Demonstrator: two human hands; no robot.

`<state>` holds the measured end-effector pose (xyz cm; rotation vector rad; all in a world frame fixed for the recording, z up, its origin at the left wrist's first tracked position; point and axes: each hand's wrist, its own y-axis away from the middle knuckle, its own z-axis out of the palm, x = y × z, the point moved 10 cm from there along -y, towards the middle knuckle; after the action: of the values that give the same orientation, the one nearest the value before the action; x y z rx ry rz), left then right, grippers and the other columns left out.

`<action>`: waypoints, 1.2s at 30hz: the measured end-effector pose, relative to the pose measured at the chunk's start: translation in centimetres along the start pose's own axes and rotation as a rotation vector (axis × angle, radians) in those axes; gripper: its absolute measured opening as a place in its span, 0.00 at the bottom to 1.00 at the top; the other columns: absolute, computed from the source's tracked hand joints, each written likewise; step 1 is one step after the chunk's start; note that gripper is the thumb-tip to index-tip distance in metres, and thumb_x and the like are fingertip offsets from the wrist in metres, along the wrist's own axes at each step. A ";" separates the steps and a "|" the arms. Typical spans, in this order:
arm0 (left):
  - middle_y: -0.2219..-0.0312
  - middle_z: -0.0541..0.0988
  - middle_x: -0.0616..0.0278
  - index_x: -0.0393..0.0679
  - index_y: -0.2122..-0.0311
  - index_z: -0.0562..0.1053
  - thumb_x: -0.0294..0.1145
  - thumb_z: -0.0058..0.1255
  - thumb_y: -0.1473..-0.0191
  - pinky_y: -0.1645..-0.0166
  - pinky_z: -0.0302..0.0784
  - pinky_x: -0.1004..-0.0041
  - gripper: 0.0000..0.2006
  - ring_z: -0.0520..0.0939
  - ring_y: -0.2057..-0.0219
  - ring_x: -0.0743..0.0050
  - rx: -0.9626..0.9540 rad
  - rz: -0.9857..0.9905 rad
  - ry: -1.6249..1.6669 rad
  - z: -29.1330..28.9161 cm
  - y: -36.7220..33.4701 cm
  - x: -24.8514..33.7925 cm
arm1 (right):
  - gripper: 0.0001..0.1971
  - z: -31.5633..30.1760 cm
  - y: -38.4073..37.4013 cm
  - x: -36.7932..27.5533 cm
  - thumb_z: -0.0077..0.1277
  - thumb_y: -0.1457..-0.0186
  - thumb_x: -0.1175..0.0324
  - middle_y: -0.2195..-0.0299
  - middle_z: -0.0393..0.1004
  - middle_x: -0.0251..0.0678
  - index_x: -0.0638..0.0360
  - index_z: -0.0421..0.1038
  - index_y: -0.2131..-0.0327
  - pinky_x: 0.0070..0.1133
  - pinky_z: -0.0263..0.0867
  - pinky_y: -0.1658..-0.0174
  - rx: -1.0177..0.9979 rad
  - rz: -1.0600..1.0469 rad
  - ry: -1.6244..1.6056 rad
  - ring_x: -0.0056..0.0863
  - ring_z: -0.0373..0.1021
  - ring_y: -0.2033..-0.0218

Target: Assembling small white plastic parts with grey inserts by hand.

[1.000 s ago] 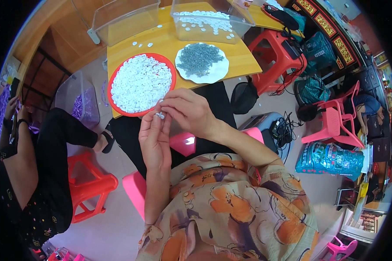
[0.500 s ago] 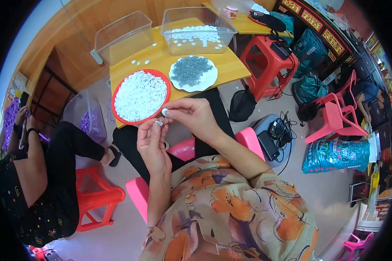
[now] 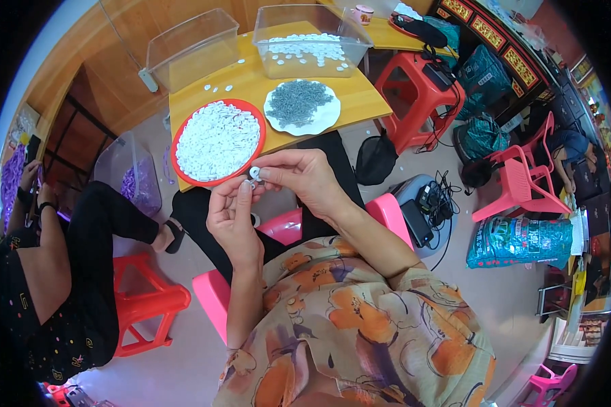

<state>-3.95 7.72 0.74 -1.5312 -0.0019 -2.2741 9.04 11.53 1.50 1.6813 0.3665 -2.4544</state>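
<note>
Over my lap, my two hands meet just in front of the red round tray (image 3: 214,183). My right hand (image 3: 310,182) pinches a small round white disc (image 3: 254,171) between thumb and fingertips. Thumb and fingers of my left hand (image 3: 233,220) are closed on a small white piece (image 3: 252,183), whose exact shape is too small to tell. The disc and the piece are close together, perhaps touching. Many small white parts (image 3: 218,141) fill the tray. Beside it, a white scalloped plate (image 3: 329,121) bears a heap of small grey parts (image 3: 297,102).
Behind stand a clear bin (image 3: 268,66) with white discs and another clear bin (image 3: 193,51). Loose discs lie on the yellow table (image 3: 251,85). At the left sits another person (image 3: 61,285) with purple strips. A red stool (image 3: 421,88) stands right.
My right hand has brought the disc against or very near the piece in my left fingers. The disc has turned and shows its face more. The whole view has shifted slightly.
</note>
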 end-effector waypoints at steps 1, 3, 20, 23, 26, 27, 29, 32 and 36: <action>0.72 0.76 0.60 0.34 0.65 0.69 0.23 0.47 0.49 0.67 0.71 0.84 0.06 0.77 0.72 0.80 0.004 -0.022 0.028 0.0 0.0 -0.2 | 0.10 -0.2 0.0 0.3 0.52 0.52 0.76 0.72 0.74 0.35 0.67 0.72 0.63 0.12 0.64 0.70 0.012 0.035 -0.008 0.15 0.68 0.74; 0.72 0.76 0.61 0.35 0.65 0.69 0.24 0.47 0.48 0.67 0.72 0.84 0.06 0.78 0.72 0.80 0.008 -0.046 0.055 -0.1 0.0 -0.4 | 0.10 -0.4 0.0 0.6 0.52 0.52 0.76 0.72 0.74 0.34 0.67 0.72 0.64 0.11 0.64 0.70 0.024 0.071 -0.016 0.15 0.68 0.75; 0.73 0.76 0.61 0.33 0.65 0.70 0.21 0.48 0.49 0.68 0.70 0.86 0.06 0.77 0.73 0.83 0.019 0.041 -0.070 0.1 0.2 0.5 | 0.08 0.0 0.6 -1.5 0.52 0.52 0.77 0.71 0.74 0.36 0.69 0.73 0.66 0.12 0.66 0.68 0.024 -0.150 0.209 0.15 0.69 0.71; 0.73 0.76 0.61 0.33 0.65 0.70 0.21 0.48 0.50 0.68 0.70 0.86 0.06 0.76 0.73 0.83 0.022 0.003 -0.034 0.0 0.2 -0.2 | 0.08 0.6 1.1 -3.0 0.52 0.52 0.78 0.71 0.74 0.36 0.69 0.73 0.66 0.13 0.67 0.67 0.042 -0.242 0.406 0.16 0.70 0.71; 0.73 0.76 0.62 0.33 0.65 0.70 0.21 0.49 0.50 0.68 0.70 0.86 0.06 0.76 0.73 0.83 0.039 -0.010 0.002 -0.1 0.1 -0.5 | 0.08 0.5 1.0 -2.9 0.52 0.53 0.79 0.72 0.74 0.35 0.67 0.73 0.67 0.13 0.67 0.67 0.034 -0.239 0.341 0.16 0.70 0.71; 0.73 0.76 0.62 0.33 0.65 0.70 0.21 0.49 0.50 0.68 0.70 0.86 0.06 0.76 0.73 0.83 0.040 -0.010 0.002 -0.1 0.1 -0.6 | 0.08 0.5 1.0 -2.8 0.52 0.53 0.79 0.72 0.74 0.35 0.67 0.73 0.67 0.13 0.67 0.67 0.034 -0.238 0.342 0.16 0.70 0.71; 0.74 0.76 0.62 0.33 0.66 0.70 0.20 0.49 0.50 0.68 0.70 0.86 0.05 0.75 0.74 0.84 0.040 -0.032 0.036 -0.2 0.1 -1.0 | 0.08 0.2 0.8 -2.2 0.52 0.53 0.79 0.72 0.74 0.35 0.67 0.73 0.67 0.12 0.66 0.68 0.035 -0.196 0.275 0.15 0.70 0.72; 0.75 0.75 0.62 0.34 0.67 0.70 0.20 0.50 0.51 0.69 0.70 0.86 0.05 0.75 0.75 0.84 0.030 -0.042 0.043 -0.3 0.2 -1.3 | 0.07 0.4 0.9 -2.9 0.52 0.53 0.79 0.72 0.74 0.34 0.68 0.73 0.67 0.11 0.65 0.70 0.012 -0.254 0.393 0.14 0.69 0.73; 0.76 0.75 0.63 0.34 0.68 0.70 0.20 0.50 0.51 0.69 0.69 0.86 0.04 0.74 0.76 0.84 0.083 0.034 0.067 -0.7 0.5 -1.1 | 0.07 1.0 0.9 -2.7 0.52 0.53 0.79 0.73 0.74 0.33 0.68 0.73 0.68 0.11 0.65 0.72 0.017 -0.232 0.408 0.13 0.68 0.74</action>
<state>-4.10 7.42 -0.61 -1.4025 -0.0506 -2.2678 9.36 10.33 4.20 2.2637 0.6204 -2.2455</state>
